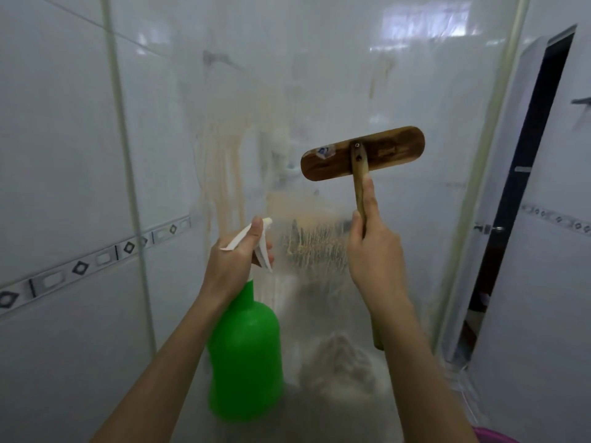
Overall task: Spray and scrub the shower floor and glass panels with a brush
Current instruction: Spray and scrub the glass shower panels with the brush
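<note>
My left hand (235, 259) grips the white trigger head of a green spray bottle (246, 353), its nozzle aimed at the glass panel (319, 75). My right hand (372, 247) holds the wooden handle of a scrub brush (363, 153), index finger stretched up along the handle. The brush's wooden head lies flat against the glass at about chest height, its back facing me. Yellowish-brown streaks and runs cover the middle of the glass to the left of and below the brush.
White wall tiles with a patterned border strip (80, 266) fill the left. A pale frame post (483, 155) edges the glass on the right, with a dark door gap (524, 187) beyond it. A pink rim (492, 436) shows at the bottom right.
</note>
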Demonstrator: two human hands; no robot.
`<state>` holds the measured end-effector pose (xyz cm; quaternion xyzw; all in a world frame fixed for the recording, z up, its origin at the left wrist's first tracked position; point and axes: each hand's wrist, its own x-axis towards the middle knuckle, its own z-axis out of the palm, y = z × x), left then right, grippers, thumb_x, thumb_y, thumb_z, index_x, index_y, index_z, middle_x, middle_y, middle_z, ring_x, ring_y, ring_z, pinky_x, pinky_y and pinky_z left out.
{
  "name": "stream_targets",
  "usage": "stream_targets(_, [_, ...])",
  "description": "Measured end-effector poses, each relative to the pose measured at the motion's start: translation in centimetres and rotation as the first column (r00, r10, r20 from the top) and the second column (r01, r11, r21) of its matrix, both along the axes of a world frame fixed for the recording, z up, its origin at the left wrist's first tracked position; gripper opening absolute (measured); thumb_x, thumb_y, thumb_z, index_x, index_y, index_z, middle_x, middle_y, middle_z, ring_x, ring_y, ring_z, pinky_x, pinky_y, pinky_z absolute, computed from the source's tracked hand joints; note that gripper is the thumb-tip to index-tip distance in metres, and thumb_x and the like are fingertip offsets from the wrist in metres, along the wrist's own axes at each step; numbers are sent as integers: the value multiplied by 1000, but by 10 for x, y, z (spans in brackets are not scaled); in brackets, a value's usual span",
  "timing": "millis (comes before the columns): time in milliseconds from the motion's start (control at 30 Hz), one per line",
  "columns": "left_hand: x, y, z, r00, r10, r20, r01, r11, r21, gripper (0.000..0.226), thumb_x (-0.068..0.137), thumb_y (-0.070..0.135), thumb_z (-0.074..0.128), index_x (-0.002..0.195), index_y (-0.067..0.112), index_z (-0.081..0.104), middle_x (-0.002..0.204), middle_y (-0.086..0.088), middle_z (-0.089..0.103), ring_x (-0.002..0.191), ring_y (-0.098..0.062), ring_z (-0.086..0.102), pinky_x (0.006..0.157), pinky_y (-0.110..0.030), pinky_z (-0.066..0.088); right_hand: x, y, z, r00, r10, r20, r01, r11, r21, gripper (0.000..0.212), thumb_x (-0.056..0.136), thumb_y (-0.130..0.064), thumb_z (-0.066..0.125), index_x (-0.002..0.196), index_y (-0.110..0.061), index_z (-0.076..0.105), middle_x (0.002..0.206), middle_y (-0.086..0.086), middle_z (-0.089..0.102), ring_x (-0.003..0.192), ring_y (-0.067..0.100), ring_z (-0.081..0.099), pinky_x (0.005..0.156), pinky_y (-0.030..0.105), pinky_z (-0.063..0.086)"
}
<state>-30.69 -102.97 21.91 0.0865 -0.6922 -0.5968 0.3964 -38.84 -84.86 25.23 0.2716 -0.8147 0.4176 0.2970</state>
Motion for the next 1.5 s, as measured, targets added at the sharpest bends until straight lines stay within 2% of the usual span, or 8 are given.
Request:
stream_targets(367, [3, -46, 0, 998, 66, -23, -67, 997, -33, 49, 97, 52, 53, 102, 10, 77, 73, -6, 74, 67, -20, 73, 75, -38, 59, -2, -19, -32, 998, -48, -32, 46, 997, -61, 61, 103, -29, 35, 151, -42, 0, 50, 3, 43, 41, 16, 40, 41, 34, 37])
stream_targets(533, [11, -78, 7, 994, 92, -50, -92, 996, 1, 43, 95, 50, 57, 73, 17, 73, 59, 0, 69, 55, -14, 66, 68, -37, 57, -1, -53, -22, 994, -64, -84, 57, 995, -82, 62, 103, -27, 36, 152, -41, 1, 52, 5, 43, 42, 15, 39, 40, 29, 35])
stream_targets(667, [14, -101, 11, 990, 65, -124, -69, 997, -30, 37, 100, 42, 54, 73, 26, 75, 70, -1, 76, 70, -16, 74, 76, -35, 56, 12, -79, -43, 996, -63, -65, 59, 997, -57, 63, 102, -25, 38, 151, -42, 1, 51, -1, 40, 41, 13, 38, 40, 22, 28])
stream_targets(867, [12, -131, 16, 985, 134, -104, -135, 991, 0, 49, 99, 50, 52, 73, 13, 70, 62, -4, 70, 52, -8, 65, 61, -26, 51, 21, -131, -12, 990, -74, -119, 72, 997, -17, 62, 103, -28, 36, 151, -42, -1, 52, 1, 44, 44, 19, 46, 40, 25, 31])
stream_targets(967, [15, -145, 23, 983, 114, -147, -120, 992, -33, 49, 101, 50, 50, 69, 20, 71, 64, 0, 73, 65, -13, 72, 74, -32, 56, 19, -143, 0, 984, -75, -163, 69, 997, -42, 63, 103, -26, 36, 149, -45, -3, 54, 0, 43, 44, 18, 46, 40, 26, 30])
stream_targets(1167, [20, -167, 33, 983, 106, -150, -112, 993, -32, 45, 91, 66, 48, 71, 33, 70, 61, 0, 70, 60, -18, 68, 81, -49, 58, 44, -154, -68, 998, -34, -53, 32, 999, -38, 66, 102, -31, 36, 139, -64, -6, 91, -11, 59, 57, 7, 50, 49, 12, 29])
stream_targets(1300, [26, -178, 41, 985, 81, -151, -90, 995, -54, 54, 89, 68, 48, 71, 23, 72, 67, -1, 74, 72, -22, 74, 86, -51, 58, 30, -184, -1, 981, -80, -177, 89, 995, 42, 63, 103, -28, 35, 149, -45, -5, 56, -3, 43, 44, 12, 40, 44, 22, 27])
stream_targets(1500, [38, -188, 47, 974, 130, -184, -133, 991, -5, 50, 100, 51, 49, 77, 12, 70, 64, 0, 69, 55, -5, 66, 65, -22, 54, 50, -176, -53, 997, -37, -66, 41, 997, 58, 62, 103, -32, 32, 146, -53, -7, 54, -3, 44, 42, 13, 44, 40, 30, 39])
